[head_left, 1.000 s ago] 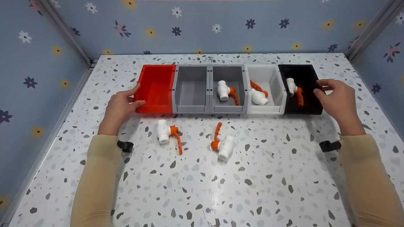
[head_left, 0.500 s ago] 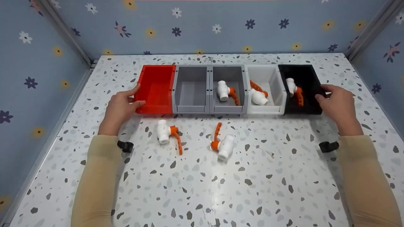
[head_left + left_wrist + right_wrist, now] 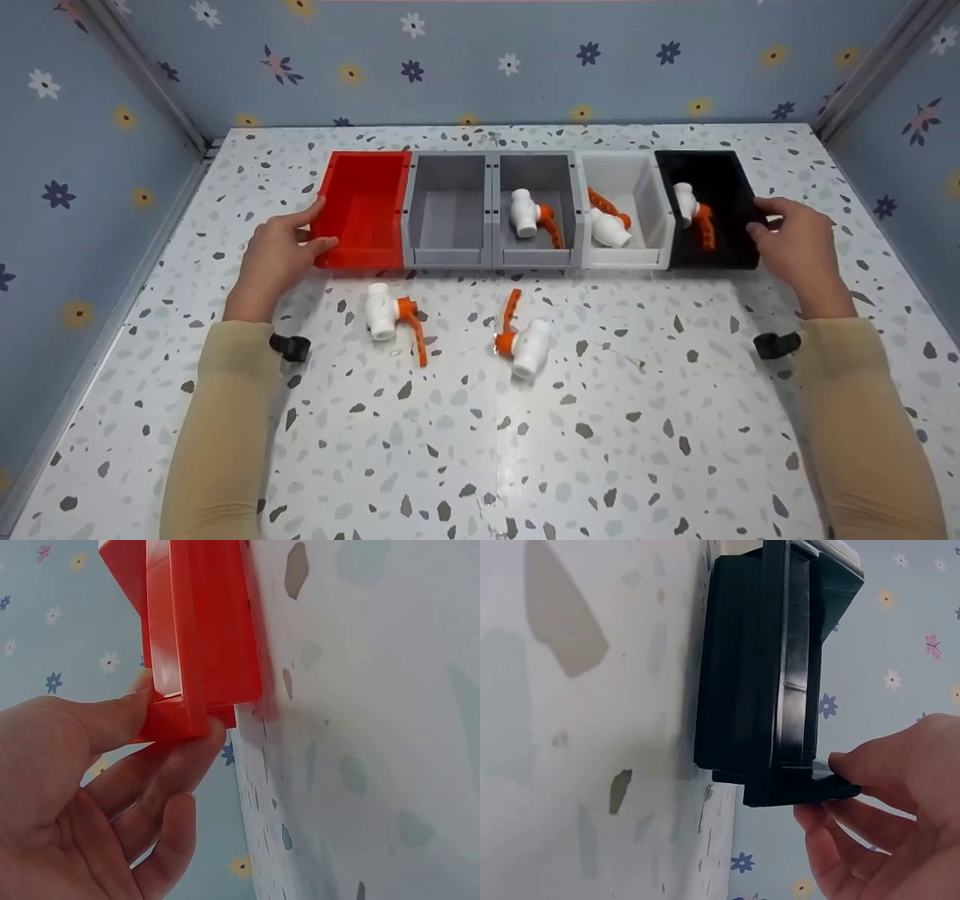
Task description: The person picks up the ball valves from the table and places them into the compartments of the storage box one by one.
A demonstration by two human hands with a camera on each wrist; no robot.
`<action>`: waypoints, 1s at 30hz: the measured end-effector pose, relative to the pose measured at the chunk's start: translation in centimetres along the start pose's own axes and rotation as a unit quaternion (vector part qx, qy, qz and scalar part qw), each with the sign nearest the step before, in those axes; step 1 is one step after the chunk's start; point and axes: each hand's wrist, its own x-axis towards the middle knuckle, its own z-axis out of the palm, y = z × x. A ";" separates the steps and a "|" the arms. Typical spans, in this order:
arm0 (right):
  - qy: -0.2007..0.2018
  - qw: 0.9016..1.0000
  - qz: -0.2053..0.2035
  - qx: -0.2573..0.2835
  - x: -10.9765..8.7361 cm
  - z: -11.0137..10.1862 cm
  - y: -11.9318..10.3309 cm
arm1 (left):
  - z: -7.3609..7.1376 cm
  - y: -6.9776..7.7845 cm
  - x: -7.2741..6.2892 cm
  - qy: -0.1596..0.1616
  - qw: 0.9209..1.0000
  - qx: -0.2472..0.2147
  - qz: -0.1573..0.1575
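My left hand (image 3: 274, 255) pinches the outer side wall of a red bin (image 3: 367, 199), thumb inside and fingers outside; the left wrist view shows this grip on the bin (image 3: 221, 622) up close. At the other end of the row, my right hand (image 3: 802, 244) pinches the side wall of a black bin (image 3: 712, 169), in which lies a white ball valve (image 3: 684, 202) with an orange handle. Between them stand a grey bin (image 3: 450, 217) with nothing in it, a second grey bin (image 3: 536, 169) with a valve (image 3: 525, 215), and a white bin (image 3: 630, 180) with another valve (image 3: 611, 229).
Two more ball valves lie on the speckled table in front of the row: one valve (image 3: 381, 313) at the left, one valve (image 3: 531, 349) near the middle. A flower-patterned wall (image 3: 465, 75) rises behind the bins, with side walls left and right.
My right hand has slid slightly toward me along the black bin's side wall. The left hand keeps its place on the red bin. The whole head view has shifted a little.
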 end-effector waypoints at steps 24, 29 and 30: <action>-0.042 0.999 0.009 0.031 0.5 -0.4 0.8 | -1.3 2.1 -2.3 0.127 0.990 0.013 0.065; -0.040 0.999 0.009 0.032 0.5 -0.4 1.1 | -0.5 4.2 -3.4 0.076 0.987 -0.025 0.138; -0.040 0.999 0.009 0.033 0.5 -0.4 1.1 | -0.3 4.6 -3.6 0.069 0.986 -0.033 0.150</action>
